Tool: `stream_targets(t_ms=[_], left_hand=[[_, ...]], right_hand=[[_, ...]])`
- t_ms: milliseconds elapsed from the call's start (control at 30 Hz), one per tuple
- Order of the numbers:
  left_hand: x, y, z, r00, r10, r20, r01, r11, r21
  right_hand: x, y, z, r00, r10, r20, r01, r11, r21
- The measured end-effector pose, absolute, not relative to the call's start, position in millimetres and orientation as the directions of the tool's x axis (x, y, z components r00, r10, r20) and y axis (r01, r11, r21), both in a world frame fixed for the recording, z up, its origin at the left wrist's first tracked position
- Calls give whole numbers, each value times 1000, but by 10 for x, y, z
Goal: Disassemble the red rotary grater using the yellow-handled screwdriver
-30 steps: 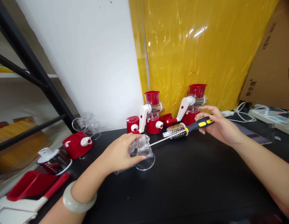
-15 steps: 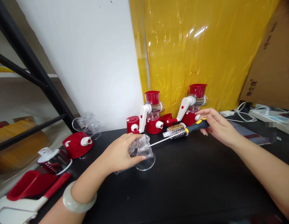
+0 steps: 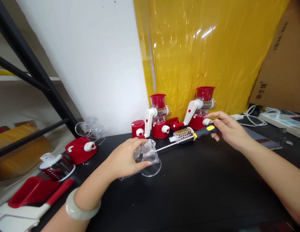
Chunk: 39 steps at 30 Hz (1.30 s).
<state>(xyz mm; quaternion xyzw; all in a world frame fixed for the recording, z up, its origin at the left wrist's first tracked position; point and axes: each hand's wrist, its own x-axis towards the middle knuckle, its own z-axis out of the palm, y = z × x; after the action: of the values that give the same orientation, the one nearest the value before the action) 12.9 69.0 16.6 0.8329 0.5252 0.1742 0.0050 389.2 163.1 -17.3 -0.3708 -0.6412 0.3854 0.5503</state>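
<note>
A person's left hand (image 3: 124, 158) grips a clear plastic housing (image 3: 152, 156) on the black counter (image 3: 193, 196), while the right hand (image 3: 228, 132) closes its fingers loosely around the handle of a screwdriver (image 3: 203, 131), the tip meeting the housing. Just behind the shaft lies a perforated drum (image 3: 182, 132). Beyond, two red-and-white graters (image 3: 158, 129) each carry a metal cylinder (image 3: 162, 111) inside a transparent barrel beneath a red hopper (image 3: 157, 101); from where I stand, the hoppers' contents cannot be made out.
</note>
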Motion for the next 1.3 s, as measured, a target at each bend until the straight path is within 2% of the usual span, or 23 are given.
stream_targets(t_ms=[67, 233, 333, 500, 667, 733, 900, 1000, 1167, 1300], left_hand=[[139, 685, 177, 385, 880, 277, 876, -444, 191], [130, 691, 167, 387, 880, 274, 876, -444, 189], [118, 698, 152, 389, 880, 273, 876, -445, 185], [110, 700, 146, 397, 872, 286, 871, -456, 182], [116, 696, 152, 395, 871, 292, 871, -456, 182], [119, 696, 158, 397, 871, 290, 870, -458, 185], [118, 698, 164, 393, 879, 272, 875, -448, 184], [116, 699, 154, 389, 882, 266, 877, -443, 186], [117, 701, 147, 389, 880, 272, 876, -445, 185], [119, 704, 158, 386, 879, 279, 878, -443, 181]], right_hand=[[3874, 1634, -184, -113, 910, 399, 81, 408, -909], [3844, 1581, -97, -196, 911, 363, -250, 312, -917], [3863, 1539, -38, -254, 895, 367, -324, 279, -904], [3904, 1575, -84, -266, 883, 386, -217, 336, -917], [3911, 1655, -183, -164, 901, 401, 110, 420, -901], [3900, 1646, -175, -151, 905, 398, 136, 417, -899], [3875, 1542, -58, -230, 898, 374, -236, 322, -917], [3882, 1508, -21, -221, 898, 380, -312, 305, -900], [3899, 1555, -72, -215, 864, 455, -190, 420, -888], [3904, 1582, -139, -149, 842, 519, 118, 536, -836]])
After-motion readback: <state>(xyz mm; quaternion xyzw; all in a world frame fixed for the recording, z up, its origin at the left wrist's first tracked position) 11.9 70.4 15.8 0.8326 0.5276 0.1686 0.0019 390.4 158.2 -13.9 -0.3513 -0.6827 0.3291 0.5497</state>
